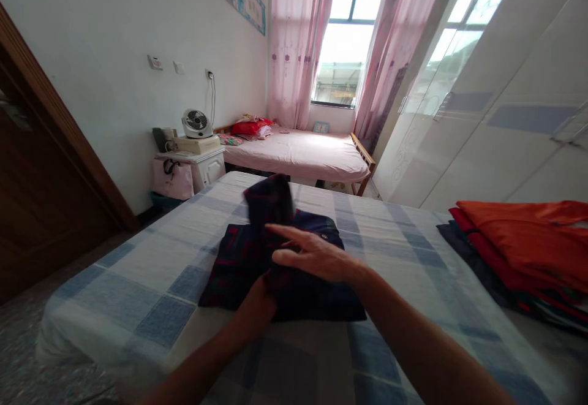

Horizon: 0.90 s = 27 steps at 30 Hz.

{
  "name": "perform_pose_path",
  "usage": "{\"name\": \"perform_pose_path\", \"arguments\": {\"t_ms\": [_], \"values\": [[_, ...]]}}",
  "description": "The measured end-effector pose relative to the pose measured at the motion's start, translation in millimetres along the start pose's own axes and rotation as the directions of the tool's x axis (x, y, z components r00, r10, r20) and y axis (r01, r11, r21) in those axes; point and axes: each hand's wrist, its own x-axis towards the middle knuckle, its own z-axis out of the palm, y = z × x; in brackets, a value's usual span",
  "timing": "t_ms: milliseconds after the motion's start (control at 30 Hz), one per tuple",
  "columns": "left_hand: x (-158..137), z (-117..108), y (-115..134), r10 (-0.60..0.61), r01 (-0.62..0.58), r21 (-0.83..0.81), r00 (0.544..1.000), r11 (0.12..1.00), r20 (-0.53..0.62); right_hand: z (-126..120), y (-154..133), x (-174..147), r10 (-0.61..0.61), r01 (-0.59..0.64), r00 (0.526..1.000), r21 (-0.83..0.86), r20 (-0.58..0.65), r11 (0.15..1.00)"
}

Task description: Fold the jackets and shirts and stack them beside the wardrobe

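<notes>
A dark plaid garment (280,264) is seen lying partly folded on the bed (138,282) with the blue and white checked sheet, at the centre of the frame. The right hand (316,255) is held flat over the garment with the fingers stretched out and spread, so no grip is closed on the cloth. The left hand (257,301) is pressed against the lower edge of the garment, half tucked under a fold; whether its grip is closed on the cloth cannot be told. One part of the garment is raised towards the upper centre. A pile of orange and red clothes (523,246) is seen at the right edge of the frame, well apart from the hands. A second bed with a pink sheet (303,151) is seen behind, and a small fan (196,123) on a white nightstand (209,166) at the upper left.
</notes>
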Motion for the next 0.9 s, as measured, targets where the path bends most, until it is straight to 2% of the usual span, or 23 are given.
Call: {"name": "perform_pose_path", "arguments": {"t_ms": [33, 67, 100, 133, 167, 200, 267, 300, 333, 367, 433, 467, 533, 633, 700, 733, 800, 900], "values": [[-15, -15, -11, -0.048, 0.048, -0.072, 0.999, 0.996, 0.006, 6, 5, 4, -0.008, 0.010, 0.998, -0.037, 0.066, 0.999], [-31, -28, -22, -0.111, 0.115, -0.171, 0.993, 0.978, 0.029, 7, 12, 6, 0.001, 0.004, 0.998, -0.073, 0.060, 0.997], [-46, -39, -31, -0.194, 0.203, -0.286, 0.979, 0.937, 0.062, 5, 20, 6, 0.022, -0.024, 1.000, -0.116, -0.016, 0.993], [-60, -47, -39, -0.290, 0.305, -0.399, 0.952, 0.865, 0.098, -1, 31, 6, 0.046, -0.070, 0.988, -0.165, -0.147, 0.984], [-72, -52, -45, -0.383, 0.395, -0.500, 0.914, 0.771, 0.131, -9, 43, 4, 0.072, -0.140, 0.952, -0.212, -0.298, 0.967], [-83, -54, -47, -0.459, 0.455, -0.584, 0.875, 0.672, 0.154, -20, 56, 2, 0.103, -0.228, 0.890, -0.239, -0.444, 0.944], [-97, -51, -44, -0.545, 0.483, -0.735, 0.818, 0.475, 0.185, -41, 81, -5, 0.224, -0.412, 0.740, -0.164, -0.634, 0.896], [-100, -48, -39, -0.562, 0.465, -0.796, 0.804, 0.388, 0.195, -50, 92, -9, 0.305, -0.476, 0.684, -0.089, -0.663, 0.875], [-101, -44, -32, -0.573, 0.440, -0.841, 0.794, 0.315, 0.201, -57, 101, -13, 0.391, -0.512, 0.659, -0.002, -0.642, 0.859], [-99, -41, -25, -0.586, 0.418, -0.870, 0.785, 0.260, 0.202, -61, 107, -17, 0.469, -0.519, 0.669, 0.089, -0.577, 0.850], [-92, -36, -12, -0.619, 0.390, -0.899, 0.762, 0.202, 0.191, -61, 114, -22, 0.544, -0.481, 0.734, 0.254, -0.406, 0.839], [-86, -34, -7, -0.632, 0.375, -0.907, 0.754, 0.190, 0.179, -59, 115, -23, 0.551, -0.451, 0.762, 0.333, -0.340, 0.828], [-74, -32, -2, -0.631, 0.324, -0.927, 0.763, 0.187, 0.140, -52, 113, -20, 0.578, -0.409, 0.780, 0.504, -0.239, 0.760], [-54, -27, -6, -0.598, 0.233, -0.951, 0.799, 0.201, 0.070, -41, 103, -12, 0.653, -0.397, 0.748, 0.706, -0.122, 0.587], [-38, -25, -11, -0.609, 0.227, -0.949, 0.791, 0.219, 0.049, -37, 91, -11, 0.674, -0.361, 0.735, 0.796, -0.078, 0.486], [-29, -25, -12, -0.621, 0.238, -0.940, 0.783, 0.246, 0.036, -36, 84, -12, 0.669, -0.321, 0.738, 0.824, -0.092, 0.466], [-7, -28, -9, -0.617, 0.257, -0.907, 0.787, 0.333, -0.003, -36, 67, -21, 0.630, -0.209, 0.758, 0.853, -0.168, 0.478], [32, -40, 8, -0.497, 0.243, -0.831, 0.867, 0.501, -0.046, -39, 41, -45, 0.535, -0.019, 0.778, 0.838, -0.330, 0.545]]}}
